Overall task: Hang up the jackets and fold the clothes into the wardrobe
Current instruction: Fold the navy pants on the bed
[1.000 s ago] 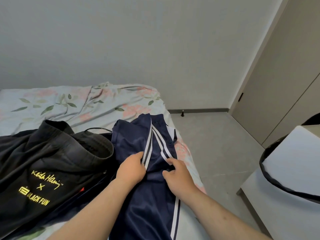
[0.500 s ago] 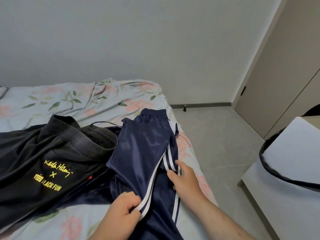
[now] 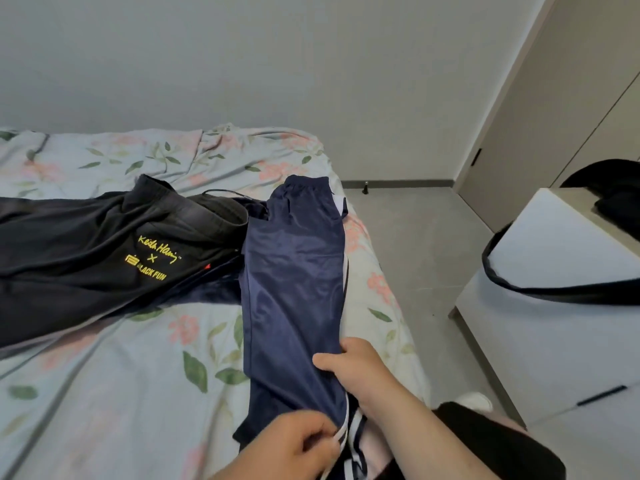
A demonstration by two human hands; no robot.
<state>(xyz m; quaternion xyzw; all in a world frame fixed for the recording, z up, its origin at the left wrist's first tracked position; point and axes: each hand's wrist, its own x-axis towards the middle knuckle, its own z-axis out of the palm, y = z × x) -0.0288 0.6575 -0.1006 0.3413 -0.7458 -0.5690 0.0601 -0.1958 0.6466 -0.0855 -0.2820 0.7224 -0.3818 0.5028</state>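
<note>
Gripping the navy track trousers [image 3: 294, 271] with both hands, we stand at the near right corner of the bed [image 3: 121, 375]. The bed's right edge runs just beside the trousers, and beyond it a strip of grey floor [image 3: 415, 244] lies open as far as the white cabinet [image 3: 536, 341] and the wardrobe [image 3: 554, 116] doors, which are shut. On the sheet, a bare patch spreads to the left of the trousers.

The trousers are of smooth, slightly shiny cloth with white stripes down the side. They lie long and narrow, the far end reaching away up the bed. The sheet is pale, creased and printed with pink flowers and green leaves. A black garment [image 3: 86, 244] with yellow lettering lies rumpled to the left, its edge touching the trousers near their far end. A black strap [image 3: 554, 292] drapes across the cabinet top.

Our right hand [image 3: 356, 368] clasps the trousers' right edge, thumb on top of the cloth. Our left hand [image 3: 294, 445], nearer to us, pinches the striped edge between curled fingers. Most of the trousers stretch away beyond both hands.
</note>
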